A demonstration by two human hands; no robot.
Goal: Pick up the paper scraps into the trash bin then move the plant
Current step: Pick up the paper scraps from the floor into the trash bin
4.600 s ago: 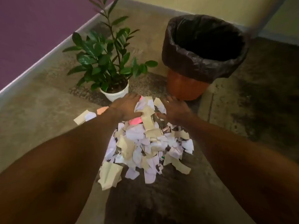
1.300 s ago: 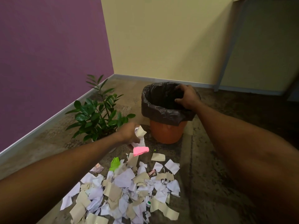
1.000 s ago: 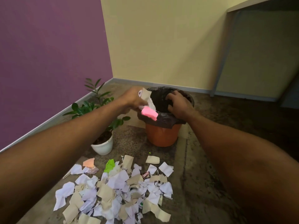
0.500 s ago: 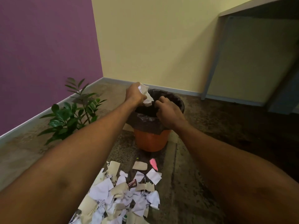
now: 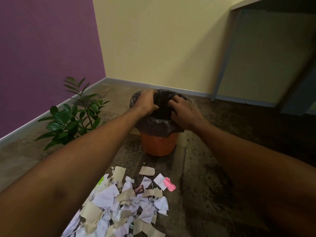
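An orange trash bin [image 5: 159, 144] lined with a black bag stands on the floor ahead. Both of my hands are over its mouth. My left hand [image 5: 147, 101] hangs over the left rim with its fingers curled down inside, and no paper shows in it. My right hand [image 5: 184, 112] rests on the right rim with its fingers spread and nothing in it. A pile of white and tan paper scraps [image 5: 123, 202] lies on the floor in front of the bin, with a pink scrap [image 5: 169, 183] at its right edge. The green plant [image 5: 71, 120] stands left of the bin, its pot hidden by my left forearm.
A purple wall runs along the left and a yellow wall across the back, both with a grey skirting board. A dark doorway or recess [image 5: 273, 57] is at the back right. The stained concrete floor [image 5: 222, 168] stretches to the right of the bin.
My left hand carried a bunch of scraps up from the pile to the bin's mouth; the white wad it held no longer shows. A pink scrap fell to the floor.
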